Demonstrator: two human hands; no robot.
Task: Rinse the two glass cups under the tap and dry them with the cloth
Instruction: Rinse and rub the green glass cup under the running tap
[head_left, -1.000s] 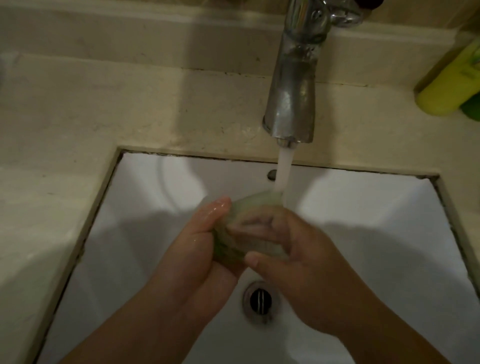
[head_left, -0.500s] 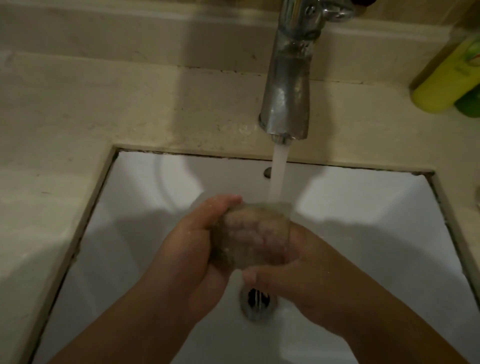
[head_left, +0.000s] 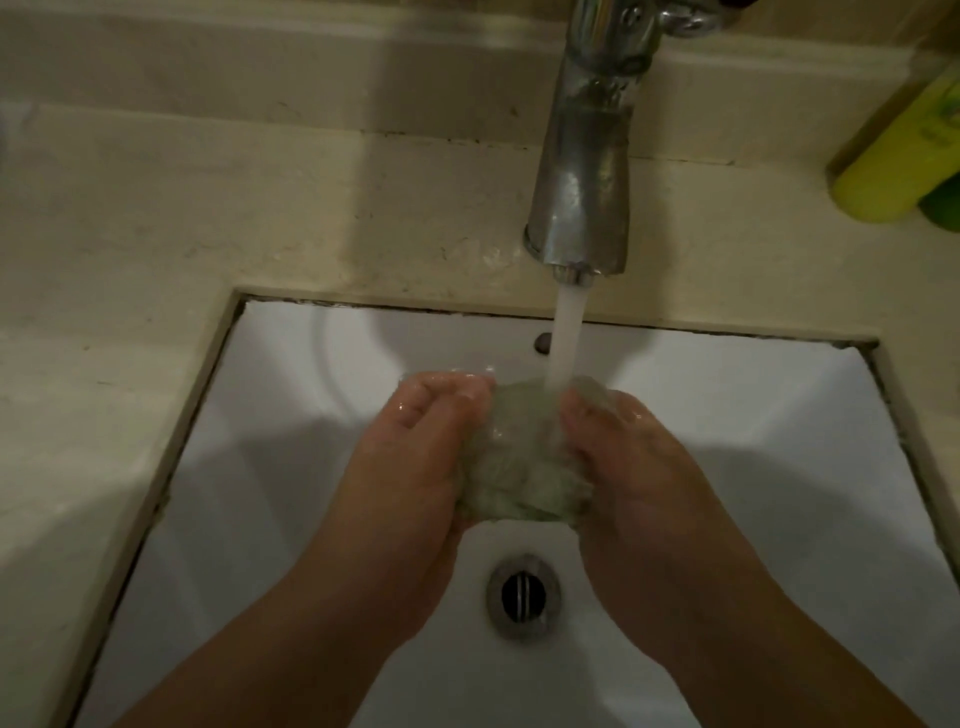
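Note:
A clear glass cup (head_left: 524, 457) is held between both hands over the white sink (head_left: 291, 415), right under the running water. My left hand (head_left: 415, 467) grips its left side and my right hand (head_left: 634, 467) grips its right side. Both hands are wet. The stream from the chrome tap (head_left: 587, 171) lands on the far end of the cup. The cup is blurred, so I cannot tell which way its mouth faces. No second cup and no cloth show in the head view.
The sink drain (head_left: 523, 597) lies just below the hands. A beige stone counter (head_left: 156, 218) surrounds the basin. A yellow-green bottle (head_left: 904, 156) and a darker green one (head_left: 943, 205) stand at the far right by the wall.
My right hand has shifted from the near side of the cup to its right side, and my left hand has moved onto its left side. The cup has turned between them under the stream.

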